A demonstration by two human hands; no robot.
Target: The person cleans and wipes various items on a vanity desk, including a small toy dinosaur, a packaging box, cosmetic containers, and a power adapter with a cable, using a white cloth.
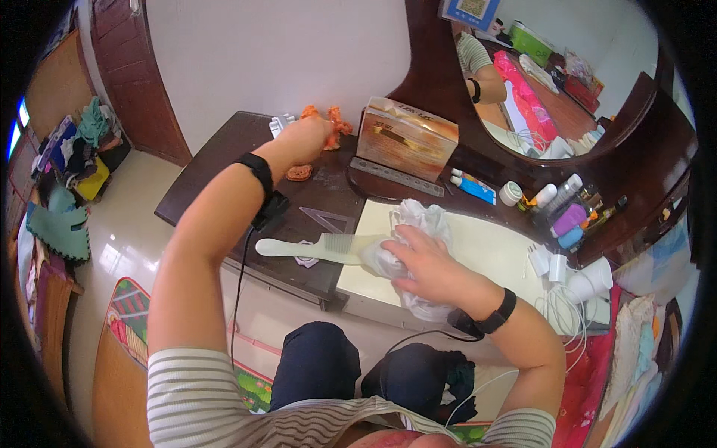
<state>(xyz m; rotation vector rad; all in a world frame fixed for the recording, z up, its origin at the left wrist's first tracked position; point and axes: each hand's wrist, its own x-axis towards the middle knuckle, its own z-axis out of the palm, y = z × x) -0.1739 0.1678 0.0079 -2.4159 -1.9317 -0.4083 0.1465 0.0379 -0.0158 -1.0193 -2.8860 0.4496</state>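
My left hand (307, 140) reaches to the back of the dark dressing table, against an orange ornament (336, 126) that shows on both sides of it. Its fingertips are hidden, so its grip is unclear. Just below that hand lies a small orange-brown oval piece (299, 172). A crumpled white plastic bag (423, 218) sits on the cream tabletop panel (493, 252). Across this bag rests my right hand (428, 266), palm down with fingers spread. A pale green comb (308, 248) points left from the bag, which covers its right end.
A gold-brown box (407, 137) stands behind a metal ruler (397, 176). Near the comb lies a clear set square (327, 219). Blue tubes (474, 188) and several bottles (566, 190) line the mirror's base. White chargers and cables (563, 294) lie at right. Black cords hang from both wrists.
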